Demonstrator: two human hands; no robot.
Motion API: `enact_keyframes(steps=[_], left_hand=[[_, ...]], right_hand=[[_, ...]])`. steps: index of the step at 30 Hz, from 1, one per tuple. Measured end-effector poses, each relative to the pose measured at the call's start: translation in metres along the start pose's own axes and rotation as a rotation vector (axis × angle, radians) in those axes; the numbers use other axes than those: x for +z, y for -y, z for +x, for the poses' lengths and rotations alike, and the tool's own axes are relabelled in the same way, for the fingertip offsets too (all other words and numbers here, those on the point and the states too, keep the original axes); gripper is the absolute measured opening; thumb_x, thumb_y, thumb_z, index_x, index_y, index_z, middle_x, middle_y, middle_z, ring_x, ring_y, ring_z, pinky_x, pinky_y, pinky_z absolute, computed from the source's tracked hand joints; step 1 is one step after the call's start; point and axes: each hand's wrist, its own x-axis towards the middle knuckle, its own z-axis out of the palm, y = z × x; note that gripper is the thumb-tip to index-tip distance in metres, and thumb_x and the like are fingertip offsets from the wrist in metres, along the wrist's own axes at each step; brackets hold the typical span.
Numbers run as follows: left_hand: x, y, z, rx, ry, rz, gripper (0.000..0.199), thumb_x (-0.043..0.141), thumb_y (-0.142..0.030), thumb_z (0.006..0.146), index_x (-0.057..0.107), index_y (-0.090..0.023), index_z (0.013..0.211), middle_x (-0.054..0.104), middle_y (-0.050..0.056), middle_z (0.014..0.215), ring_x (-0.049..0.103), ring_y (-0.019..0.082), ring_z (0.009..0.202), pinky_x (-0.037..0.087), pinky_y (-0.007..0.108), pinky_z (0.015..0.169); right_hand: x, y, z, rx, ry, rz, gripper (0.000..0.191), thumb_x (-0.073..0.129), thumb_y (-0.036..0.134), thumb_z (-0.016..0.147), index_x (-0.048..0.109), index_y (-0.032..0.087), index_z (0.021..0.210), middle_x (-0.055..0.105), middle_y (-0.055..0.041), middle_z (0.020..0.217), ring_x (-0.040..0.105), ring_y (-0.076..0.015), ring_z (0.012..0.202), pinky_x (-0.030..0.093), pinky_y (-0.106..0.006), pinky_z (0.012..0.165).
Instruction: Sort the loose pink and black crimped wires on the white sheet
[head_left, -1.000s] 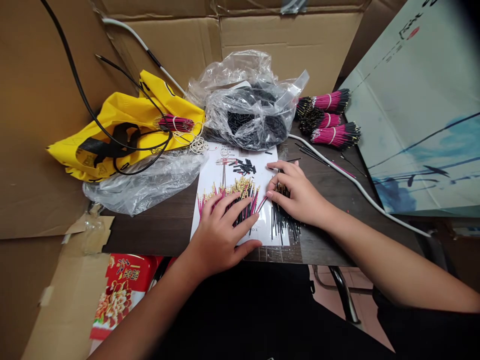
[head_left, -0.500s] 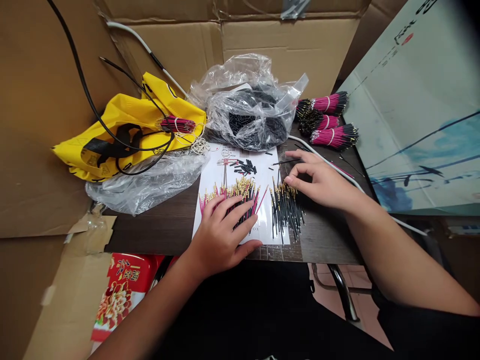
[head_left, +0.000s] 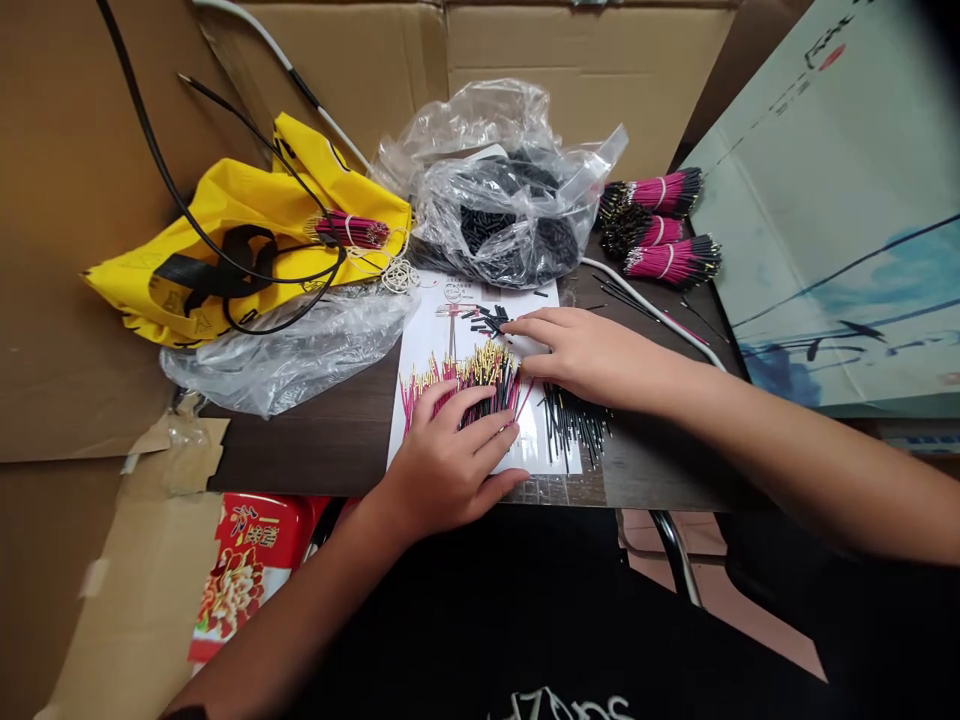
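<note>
My left hand (head_left: pixel 457 460) lies with its fingers spread over a row of pink and black wires with gold tips (head_left: pixel 484 365), on a white printed sheet (head_left: pixel 409 360). My right hand (head_left: pixel 574 350) reaches over the sheet, its fingers apart at the right end of that row, beside small black tube pieces (head_left: pixel 491 320). Whether anything is between its fingertips is too small to tell. Beneath and below the right hand lies a pile of black wires (head_left: pixel 577 430), partly covered by it.
Behind the sheet sits a clear plastic bag of black pieces (head_left: pixel 502 220). Tied pink wire bundles (head_left: pixel 671 258) lie at the back right. A yellow bag (head_left: pixel 225 240) with black cable is at the left. A white cable (head_left: pixel 637 295) crosses the dark table (head_left: pixel 300 440).
My right hand has moved left from above the black wires to the tube pieces and the right end of the pink row. My left hand stays on the wires. The view has shifted slightly.
</note>
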Motion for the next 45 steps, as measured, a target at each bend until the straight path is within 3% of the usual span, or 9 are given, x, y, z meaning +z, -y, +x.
enact_keyframes(steps=[5, 9, 13, 17, 22, 27, 30, 38, 45], left_hand=[[0.002, -0.001, -0.004, -0.008, 0.015, -0.014, 0.041, 0.06, -0.047, 0.094, 0.066, -0.019, 0.123, 0.071, 0.001, 0.126, 0.054, 0.032, 0.125, 0.033, 0.06, 0.111], [0.003, 0.0, -0.005, -0.018, 0.02, 0.01, 0.04, 0.056, -0.045, 0.097, 0.066, -0.017, 0.124, 0.07, 0.004, 0.126, 0.053, 0.031, 0.126, 0.033, 0.059, 0.111], [0.001, 0.002, -0.006, -0.012, -0.028, 0.014, 0.038, 0.06, -0.04, 0.095, 0.067, -0.015, 0.123, 0.069, 0.006, 0.126, 0.054, 0.029, 0.124, 0.035, 0.054, 0.11], [0.0, 0.002, -0.006, -0.026, -0.05, -0.003, 0.036, 0.063, -0.038, 0.093, 0.068, -0.015, 0.12, 0.07, 0.007, 0.125, 0.055, 0.028, 0.122, 0.037, 0.053, 0.11], [0.001, -0.002, -0.005, -0.05, 0.011, 0.038, 0.034, 0.061, -0.042, 0.094, 0.068, -0.02, 0.119, 0.069, 0.006, 0.127, 0.053, 0.03, 0.125, 0.034, 0.057, 0.111], [0.001, -0.007, -0.004, 0.002, 0.057, 0.093, 0.04, 0.057, -0.048, 0.095, 0.066, -0.022, 0.124, 0.069, 0.003, 0.128, 0.053, 0.031, 0.127, 0.028, 0.06, 0.113], [0.0, -0.007, -0.003, 0.032, 0.081, 0.104, 0.045, 0.055, -0.051, 0.096, 0.064, -0.02, 0.128, 0.069, 0.004, 0.128, 0.053, 0.032, 0.126, 0.027, 0.061, 0.113], [-0.001, -0.006, -0.001, 0.06, 0.114, 0.027, 0.05, 0.053, -0.054, 0.097, 0.06, -0.018, 0.132, 0.069, 0.006, 0.128, 0.053, 0.03, 0.125, 0.025, 0.06, 0.113], [-0.001, -0.005, 0.001, 0.0, 0.158, -0.005, 0.049, 0.053, -0.055, 0.096, 0.059, -0.026, 0.135, 0.065, 0.005, 0.133, 0.051, 0.031, 0.127, 0.025, 0.06, 0.111]], right_hand=[[-0.001, 0.001, 0.006, -0.132, 0.051, -0.021, 0.018, 0.055, 0.024, 0.098, 0.071, 0.016, 0.103, 0.044, -0.0152, 0.151, 0.041, -0.0353, 0.139, 0.045, -0.055, 0.105], [-0.002, 0.001, 0.006, -0.201, 0.064, -0.05, 0.017, 0.051, 0.023, 0.101, 0.066, 0.015, 0.104, 0.042, -0.0161, 0.152, 0.037, -0.0339, 0.141, 0.044, -0.051, 0.107], [-0.012, -0.005, 0.01, -0.227, 0.076, -0.15, 0.016, 0.047, 0.024, 0.102, 0.063, 0.02, 0.103, 0.059, -0.0116, 0.131, 0.055, -0.0253, 0.109, 0.049, -0.04, 0.084], [-0.017, -0.007, 0.008, -0.249, 0.125, -0.186, 0.02, 0.041, 0.02, 0.103, 0.062, 0.021, 0.1, 0.065, -0.0079, 0.109, 0.051, -0.0189, 0.081, 0.044, -0.035, 0.07], [-0.01, -0.002, -0.012, -0.162, 0.096, -0.101, 0.027, 0.036, 0.018, 0.104, 0.062, 0.018, 0.101, 0.065, -0.0098, 0.107, 0.053, -0.0201, 0.084, 0.046, -0.036, 0.074], [0.007, -0.004, -0.027, -0.056, -0.129, -0.05, 0.03, 0.032, 0.012, 0.103, 0.062, 0.015, 0.104, 0.066, -0.0113, 0.101, 0.054, -0.021, 0.087, 0.047, -0.035, 0.077], [0.013, -0.009, -0.029, -0.014, -0.188, -0.032, 0.032, 0.031, 0.011, 0.102, 0.062, 0.013, 0.107, 0.066, -0.0126, 0.101, 0.055, -0.0216, 0.09, 0.047, -0.034, 0.078], [0.0, -0.012, -0.015, 0.0, -0.104, 0.015, 0.033, 0.035, 0.012, 0.099, 0.066, 0.014, 0.11, 0.063, -0.0113, 0.096, 0.055, -0.0203, 0.083, 0.045, -0.033, 0.074], [0.014, -0.002, -0.003, 0.26, -0.049, 0.199, 0.023, 0.054, 0.032, 0.099, 0.067, 0.013, 0.105, 0.06, -0.0069, 0.089, 0.054, -0.017, 0.075, 0.039, -0.029, 0.066]])
